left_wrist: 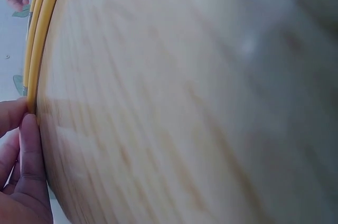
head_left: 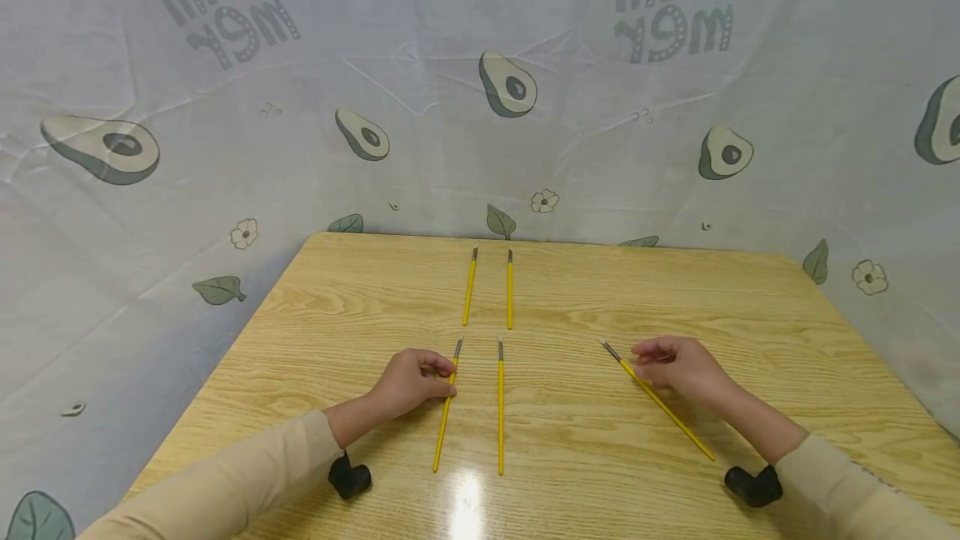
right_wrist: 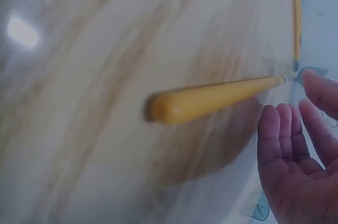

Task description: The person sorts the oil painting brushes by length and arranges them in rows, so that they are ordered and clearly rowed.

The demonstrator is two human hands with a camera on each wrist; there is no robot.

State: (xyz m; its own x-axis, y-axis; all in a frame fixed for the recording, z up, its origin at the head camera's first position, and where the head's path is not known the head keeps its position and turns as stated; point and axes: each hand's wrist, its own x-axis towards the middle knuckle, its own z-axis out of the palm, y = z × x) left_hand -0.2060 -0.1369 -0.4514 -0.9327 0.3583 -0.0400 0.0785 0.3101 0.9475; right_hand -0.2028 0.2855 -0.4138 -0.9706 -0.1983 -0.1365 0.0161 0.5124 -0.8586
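Note:
Thumb and finger of my left hand pinch a thin yellow paintbrush near the upper part of its handle. The brush lies along the table, its dark ferrule and tip pointing away from me. On the right, a second yellow paintbrush lies slanted, tip to the upper left. My right hand is just beside its upper handle. In the right wrist view, the fingers are spread and relaxed, with a gap between them and the brush handle.
Another yellow paintbrush lies straight between the hands. Farther back are two more, a left one and a right one. The wooden table ends at a printed curtain. A black device hangs under each wrist.

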